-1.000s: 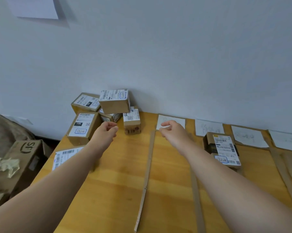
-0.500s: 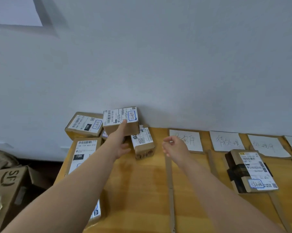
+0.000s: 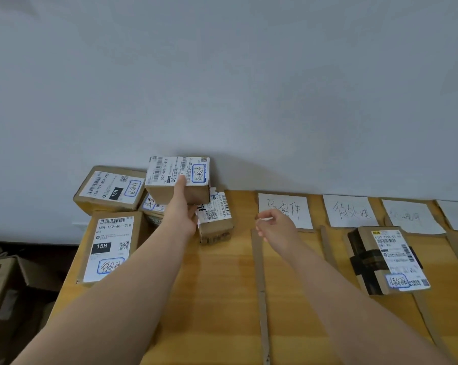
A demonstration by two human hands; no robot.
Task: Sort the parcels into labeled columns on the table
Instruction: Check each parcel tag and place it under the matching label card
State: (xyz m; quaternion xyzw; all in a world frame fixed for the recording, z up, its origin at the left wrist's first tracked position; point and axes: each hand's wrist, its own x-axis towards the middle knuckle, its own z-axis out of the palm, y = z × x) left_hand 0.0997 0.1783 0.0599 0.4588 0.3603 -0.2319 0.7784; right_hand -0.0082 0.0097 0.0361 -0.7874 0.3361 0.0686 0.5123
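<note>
Several cardboard parcels with white shipping labels are piled at the table's far left against the wall. My left hand (image 3: 183, 204) grips the topmost small parcel (image 3: 179, 177), thumb on its label and fingers under its front. Below it sit a small parcel (image 3: 214, 218), a parcel at the back left (image 3: 109, 189) and a long parcel (image 3: 112, 246) at the table's left edge. My right hand (image 3: 274, 225) hovers with loosely curled fingers, holding nothing, over the first paper column label (image 3: 284, 210). One parcel with black tape (image 3: 386, 259) lies in the second column.
More paper labels (image 3: 350, 210) (image 3: 409, 216) lie along the wall. Thin cardboard strips (image 3: 259, 285) divide the wooden table (image 3: 217, 299) into columns. An open cardboard box (image 3: 4, 291) stands on the floor to the left.
My left hand has reached forward from above the table and taken hold of the topmost parcel. My right hand stays near the first column label. The view has tilted upward.
</note>
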